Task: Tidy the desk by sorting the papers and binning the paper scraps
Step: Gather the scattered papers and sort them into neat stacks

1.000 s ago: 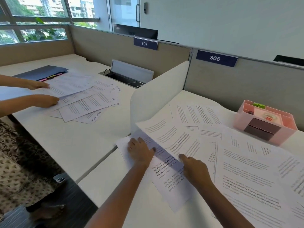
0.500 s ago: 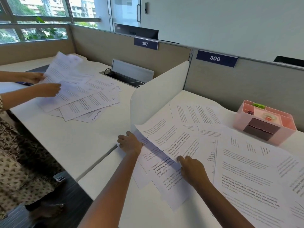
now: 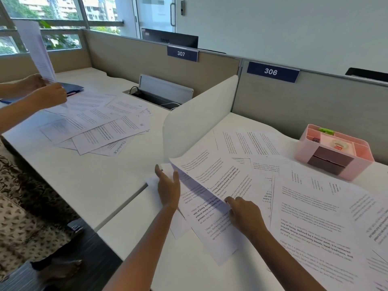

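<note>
White printed papers lie fanned and overlapping across the table under the blue number plate 306. One sheet near the table's left edge is raised along its left side and throws a shadow on the page beneath it.

The left grip is released: its fingers are straight and spread, the palm rests on the lower pages, and a fingertip touches the raised sheet's edge. The right grip sits just beside it at that sheet's near edge, with the forefinger stretched out to the paper and the other fingers bent. I cannot tell whether it pinches the sheet or only presses on it.

At the far right of the table stands a pink desk tidy with a roll of tape in one compartment, touching the outermost papers. A white divider panel stands upright between this table and the neighbouring table, which sits below the plate 307. More pages are spread there, near a blue folder. Another person's hands hold a single page upright above them. A dark monitor shows behind the partition.
</note>
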